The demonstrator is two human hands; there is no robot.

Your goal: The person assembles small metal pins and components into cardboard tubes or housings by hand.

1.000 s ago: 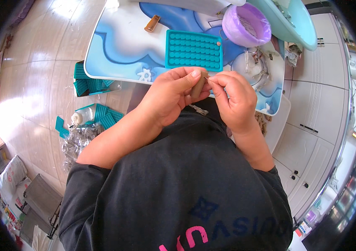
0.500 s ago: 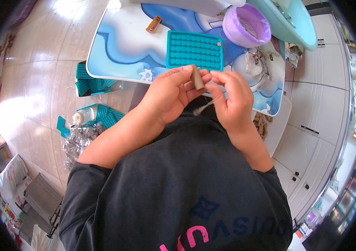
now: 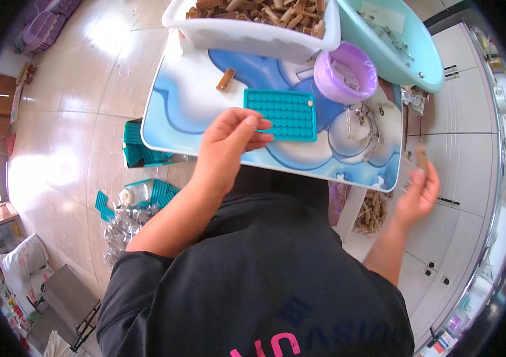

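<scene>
My left hand [image 3: 227, 146] hovers at the near left corner of a teal tray [image 3: 279, 116] with rows of round hollows. Its fingers are loosely bent and slightly apart, with nothing visible in them. One small pale round piece [image 3: 310, 103] sits in the tray's far right corner. Out past the table's right edge, my right hand [image 3: 417, 196] grips a small brown tube-like piece [image 3: 422, 157], slightly blurred. Another brown piece [image 3: 225, 80] lies by itself on the blue and white table [image 3: 187, 113], left of the tray.
A white bin [image 3: 253, 38] of brown pieces stands at the table's far side, beside a purple lined basket [image 3: 348, 89] and a turquoise tub [image 3: 425, 53]. Tangled thin strands [image 3: 363, 128] lie on the right. More brown pieces [image 3: 372, 213] are below the table's right edge.
The brown piece has passed from my left hand to my right, which has swung out to the right. My left hand has moved slightly left and down. More of the white bin shows.
</scene>
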